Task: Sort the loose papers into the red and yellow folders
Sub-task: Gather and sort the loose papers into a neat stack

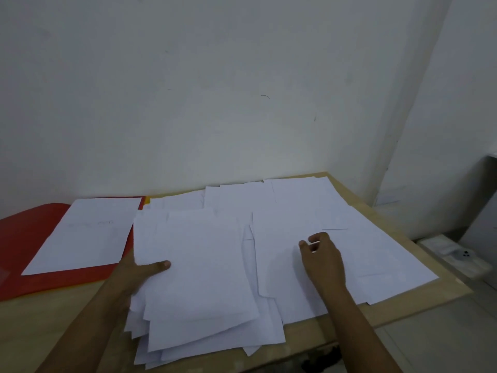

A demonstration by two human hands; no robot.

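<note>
Several loose white papers [309, 211] lie spread over the wooden table [430, 297]. My left hand [139, 273] grips a thick stack of white sheets [199, 278] at its left edge, thumb on top and fingers hidden beneath. My right hand [321, 259] rests on the spread sheets to the right, fingers curled with thumb and forefinger close together at a sheet's surface. The red folder [24, 238] lies open at the left with one white sheet [88, 232] on it. A sliver of yellow [147, 200] peeks out behind the red folder's far right corner.
A white wall [215, 90] rises right behind the table. At the right, past the table's edge, a lower surface holds a white box-like object [454, 254]. Bare wood shows at the near left of the table [40, 319].
</note>
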